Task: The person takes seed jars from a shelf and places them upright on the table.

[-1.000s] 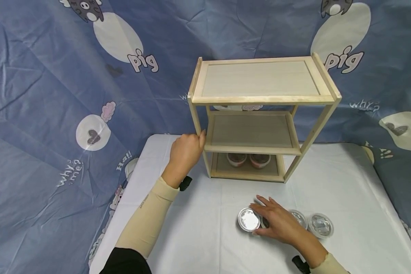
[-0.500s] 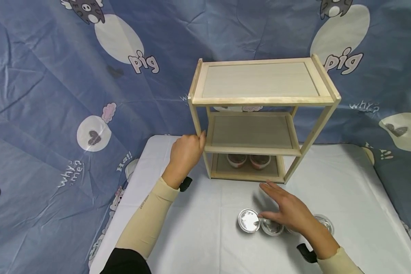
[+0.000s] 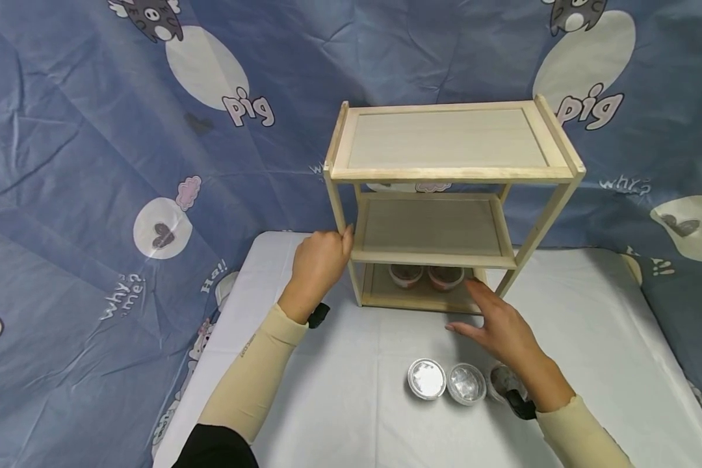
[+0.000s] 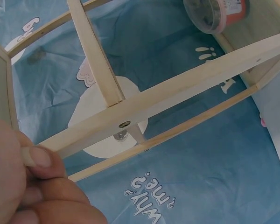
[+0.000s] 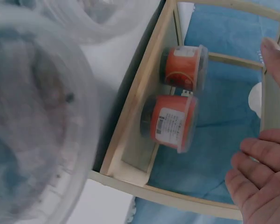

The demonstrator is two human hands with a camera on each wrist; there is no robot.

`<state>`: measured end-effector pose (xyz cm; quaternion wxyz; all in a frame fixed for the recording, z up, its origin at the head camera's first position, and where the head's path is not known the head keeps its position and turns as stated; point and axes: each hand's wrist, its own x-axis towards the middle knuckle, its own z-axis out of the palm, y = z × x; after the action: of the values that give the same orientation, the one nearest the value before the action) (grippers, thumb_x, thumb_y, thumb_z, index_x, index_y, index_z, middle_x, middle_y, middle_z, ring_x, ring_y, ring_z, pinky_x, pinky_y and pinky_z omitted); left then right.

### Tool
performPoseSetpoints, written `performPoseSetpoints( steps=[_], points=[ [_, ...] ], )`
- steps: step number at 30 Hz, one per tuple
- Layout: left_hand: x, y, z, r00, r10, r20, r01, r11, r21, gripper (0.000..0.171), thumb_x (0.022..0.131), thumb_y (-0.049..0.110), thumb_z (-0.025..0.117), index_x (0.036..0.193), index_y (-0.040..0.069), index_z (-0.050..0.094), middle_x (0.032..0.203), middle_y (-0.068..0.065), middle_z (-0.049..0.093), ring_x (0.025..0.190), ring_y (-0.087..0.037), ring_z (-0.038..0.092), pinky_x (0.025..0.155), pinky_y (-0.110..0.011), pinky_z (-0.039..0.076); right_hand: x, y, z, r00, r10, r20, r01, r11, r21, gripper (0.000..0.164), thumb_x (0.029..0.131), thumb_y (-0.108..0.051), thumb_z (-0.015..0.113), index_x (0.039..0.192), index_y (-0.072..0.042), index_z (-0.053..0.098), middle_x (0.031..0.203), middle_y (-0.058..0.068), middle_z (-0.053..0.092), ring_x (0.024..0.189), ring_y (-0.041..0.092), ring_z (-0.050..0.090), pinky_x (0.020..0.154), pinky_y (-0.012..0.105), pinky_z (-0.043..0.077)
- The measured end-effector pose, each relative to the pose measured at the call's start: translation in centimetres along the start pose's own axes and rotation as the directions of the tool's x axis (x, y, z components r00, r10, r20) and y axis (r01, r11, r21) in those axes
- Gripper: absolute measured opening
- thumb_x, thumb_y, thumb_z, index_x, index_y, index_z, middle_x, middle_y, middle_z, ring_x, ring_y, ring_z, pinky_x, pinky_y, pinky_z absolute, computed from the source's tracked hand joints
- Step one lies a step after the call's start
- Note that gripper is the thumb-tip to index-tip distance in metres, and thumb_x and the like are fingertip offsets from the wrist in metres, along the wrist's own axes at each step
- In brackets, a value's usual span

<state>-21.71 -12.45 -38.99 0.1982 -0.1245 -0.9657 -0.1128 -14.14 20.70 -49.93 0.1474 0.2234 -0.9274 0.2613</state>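
A three-tier wooden shelf [image 3: 450, 174] stands at the back of the table. My left hand [image 3: 318, 263] grips its front left post, with the thumb [image 4: 39, 157] against the wood in the left wrist view. Two clear plastic tubs with red labels, one [image 5: 170, 122] nearer and another [image 5: 183, 67], stand on the bottom tier. My right hand [image 3: 506, 328] holds nothing, its fingers extended and thumb spread, at the front right of that tier. Clear-lidded tubs line the table below: one [image 3: 427, 378], a second [image 3: 467, 383], and a third [image 3: 502, 378] partly behind the wrist.
A white cloth [image 3: 327, 403] covers the table. Blue printed fabric [image 3: 257, 169] hangs behind and to the left of it. Close to the right wrist camera, a tub [image 5: 32, 112] looms large and blurred. The shelf's middle tier [image 3: 433, 227] overhangs the tubs on the bottom one.
My right hand has lifted off the row of table tubs and moved forward to the bottom tier's right side. Its forearm now hides the rightmost tub. My left hand keeps its grip.
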Motion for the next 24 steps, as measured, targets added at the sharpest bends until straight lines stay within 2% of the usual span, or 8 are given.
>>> performPoseSetpoints(
  steps=[3, 6, 13, 19, 24],
  points=[
    [-0.1, 0.0, -0.1, 1.000, -0.001, 0.003, 0.001, 1.000, 0.003, 0.064, 0.105, 0.035, 0.033, 0.044, 0.016, 0.039, 0.041, 0.000, 0.038, 0.034, -0.018, 0.041, 0.033, -0.033, 0.032, 0.9, 0.3, 0.1, 1.000, -0.025, -0.010, 0.025, 1.000, 0.001, 0.087, 0.073, -0.038, 0.084, 0.143, -0.007, 0.043, 0.139, 0.018, 0.050, 0.126, 0.037, 0.048, 0.094, 0.053, 0.043],
    [0.0, -0.1, -0.1, 1.000, 0.002, 0.007, -0.002, 1.000, 0.001, 0.065, 0.105, 0.035, 0.033, 0.043, 0.016, 0.040, 0.041, 0.000, 0.038, 0.034, -0.018, 0.042, 0.033, -0.033, 0.033, 1.6, 0.5, 0.2, 1.000, -0.011, 0.001, 0.011, 1.000, 0.002, 0.087, 0.074, -0.038, 0.084, 0.143, -0.006, 0.042, 0.141, 0.018, 0.048, 0.126, 0.036, 0.048, 0.095, 0.052, 0.042],
    [0.2, -0.1, 0.2, 1.000, 0.011, -0.014, -0.011, 1.000, 0.018, 0.065, 0.105, 0.035, 0.034, 0.044, 0.016, 0.041, 0.041, -0.001, 0.039, 0.036, -0.020, 0.044, 0.034, -0.037, 0.035, 3.1, 1.3, 1.0, 0.990, 0.134, 0.053, -0.135, 0.991, 0.003, 0.087, 0.078, -0.041, 0.080, 0.145, -0.004, 0.038, 0.136, 0.023, 0.050, 0.113, 0.043, 0.055, 0.086, 0.056, 0.044],
    [0.1, 0.0, 0.1, 1.000, -0.004, 0.004, 0.004, 1.000, 0.008, 0.064, 0.105, 0.036, 0.034, 0.044, 0.016, 0.041, 0.041, 0.000, 0.038, 0.035, -0.019, 0.043, 0.033, -0.035, 0.035, 4.4, 1.9, 1.9, 0.961, 0.255, 0.105, -0.258, 0.966, 0.007, 0.088, 0.082, -0.056, 0.070, 0.150, -0.015, 0.032, 0.135, 0.024, 0.051, 0.107, 0.048, 0.057, 0.083, 0.058, 0.044],
    [0.0, -0.1, 0.1, 1.000, 0.011, -0.016, -0.011, 1.000, 0.017, 0.064, 0.105, 0.035, 0.035, 0.044, 0.015, 0.041, 0.040, 0.001, 0.037, 0.033, -0.018, 0.041, 0.032, -0.034, 0.033, 5.2, 2.3, 2.7, 0.941, 0.313, 0.125, -0.319, 0.947, 0.030, 0.084, 0.081, -0.058, 0.069, 0.146, -0.014, 0.038, 0.127, 0.026, 0.056, 0.107, 0.049, 0.056, 0.082, 0.059, 0.044]
  ],
)
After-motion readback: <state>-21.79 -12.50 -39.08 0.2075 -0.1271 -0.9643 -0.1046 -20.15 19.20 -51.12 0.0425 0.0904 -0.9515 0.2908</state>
